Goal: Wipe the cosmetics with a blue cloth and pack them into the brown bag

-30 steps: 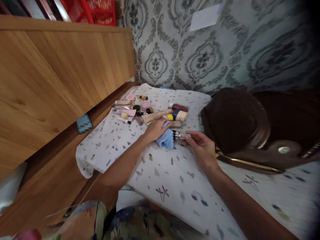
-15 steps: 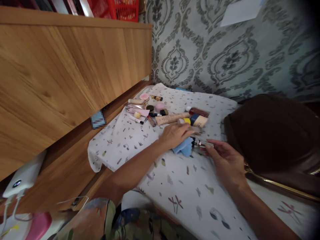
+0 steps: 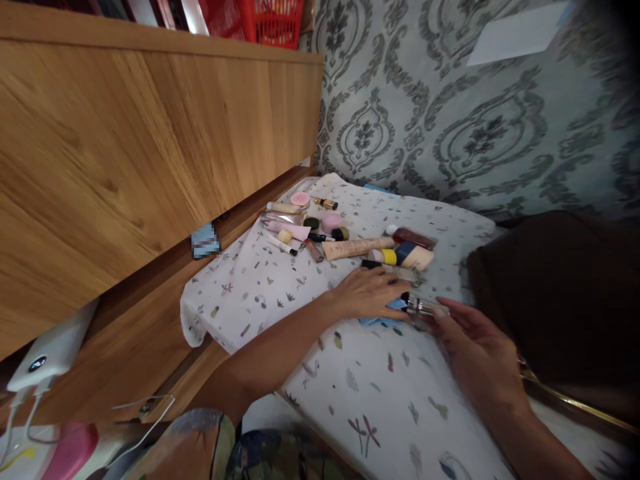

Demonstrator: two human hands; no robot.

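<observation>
My right hand (image 3: 483, 357) grips a clear glass bottle (image 3: 423, 307) with a black cap by its base, between thumb and fingers. The bottle lies nearly level, its cap pointing left. My left hand (image 3: 373, 293) is closed over a blue cloth (image 3: 383, 321) at the cap end, and its fingers hide part of both. Just beyond the left hand, another clear bottle (image 3: 407, 275) with a black cap lies on the patterned white sheet (image 3: 370, 380). Behind it are a yellow-banded jar (image 3: 384, 256), a navy-capped beige bottle (image 3: 416, 255) and a long beige tube (image 3: 357, 247).
Several cosmetics, among them a pink tube (image 3: 290, 231), a pink jar (image 3: 331, 222) and a reddish-brown bottle (image 3: 413, 237), lie farther back. A dark brown bag (image 3: 560, 300) stands at the right. Left is a wooden cabinet (image 3: 165, 133), with a white power bank (image 3: 55, 350) below.
My left hand has come off the clear bottle lying behind and closed onto the blue cloth. My right hand still holds its bottle. The view has shifted slightly left.
</observation>
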